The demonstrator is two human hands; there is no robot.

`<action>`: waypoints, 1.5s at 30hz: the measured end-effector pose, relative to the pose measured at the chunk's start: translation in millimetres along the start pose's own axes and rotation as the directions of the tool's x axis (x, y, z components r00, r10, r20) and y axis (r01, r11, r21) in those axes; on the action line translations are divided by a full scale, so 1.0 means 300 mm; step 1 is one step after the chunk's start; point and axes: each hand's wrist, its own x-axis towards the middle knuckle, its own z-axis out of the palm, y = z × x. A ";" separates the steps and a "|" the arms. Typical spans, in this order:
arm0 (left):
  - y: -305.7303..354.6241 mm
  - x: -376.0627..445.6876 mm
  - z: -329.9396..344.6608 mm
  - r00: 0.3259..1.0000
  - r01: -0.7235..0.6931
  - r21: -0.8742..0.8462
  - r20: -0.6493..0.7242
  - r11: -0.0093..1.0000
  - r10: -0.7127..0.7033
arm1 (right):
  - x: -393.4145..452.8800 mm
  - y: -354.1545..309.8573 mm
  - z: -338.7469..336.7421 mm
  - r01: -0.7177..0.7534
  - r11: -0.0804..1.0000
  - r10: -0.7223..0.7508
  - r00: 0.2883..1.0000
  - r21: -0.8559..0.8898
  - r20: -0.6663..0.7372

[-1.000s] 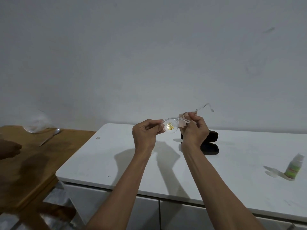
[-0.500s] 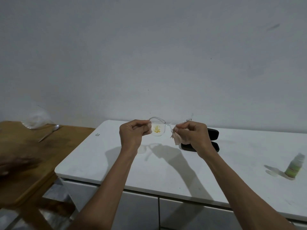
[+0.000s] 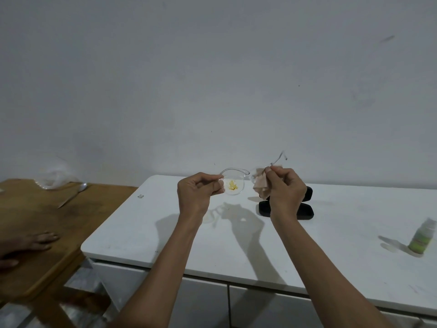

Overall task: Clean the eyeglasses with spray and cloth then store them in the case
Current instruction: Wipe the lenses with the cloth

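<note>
Clear-framed eyeglasses (image 3: 233, 183) hang in the air above the white cabinet top (image 3: 236, 233); a yellow smear marks the left lens. My left hand (image 3: 199, 194) pinches the frame's left end. My right hand (image 3: 286, 190) grips a small beige cloth (image 3: 261, 184) wrapped over the right lens, with one temple arm sticking up behind it. The black glasses case (image 3: 305, 208) lies open on the top, just behind my right hand and partly hidden by it. A green spray bottle (image 3: 422, 237) stands at the far right.
A wooden table (image 3: 47, 221) adjoins the cabinet on the left, carrying a spoon (image 3: 73, 194) and a clear plastic bag (image 3: 54, 176). Another person's hand (image 3: 26, 245) rests on that table's near edge. A grey wall rises behind.
My hands and the glasses have shifted slightly, and the cloth now covers the right lens. The other person's hand has come further onto the wooden table.
</note>
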 end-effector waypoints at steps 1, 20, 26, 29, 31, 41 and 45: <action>0.003 -0.002 0.006 1.000 -0.010 0.000 0.006 1.000 0.010 | -0.002 -0.003 0.011 -0.008 0.999 0.009 1.000 0.037 -0.022; 0.013 0.013 0.016 1.000 -0.019 -0.084 -0.008 0.996 0.018 | 0.044 -0.019 0.020 -0.054 0.992 0.086 0.945 -0.110 0.315; -0.001 0.014 -0.003 1.000 0.016 -0.012 -0.019 1.000 -0.017 | 0.029 0.016 -0.025 -0.088 0.984 0.140 0.924 -0.158 0.357; -0.007 0.016 -0.016 0.998 0.041 0.002 -0.040 0.999 -0.041 | 0.027 0.007 -0.044 -0.091 0.978 0.162 0.898 -0.190 0.408; -0.007 0.020 -0.025 0.997 0.057 0.011 -0.054 0.998 -0.056 | 0.024 -0.001 -0.051 -0.096 0.974 0.178 0.889 -0.206 0.423; -0.010 0.027 -0.058 0.998 0.052 0.074 -0.036 0.996 -0.050 | 0.035 0.011 -0.081 -0.025 0.951 0.153 0.905 -0.309 0.397; -0.012 0.017 -0.051 0.999 0.043 0.072 -0.023 0.996 -0.042 | 0.023 0.024 -0.068 -0.028 0.967 0.097 0.959 -0.251 0.266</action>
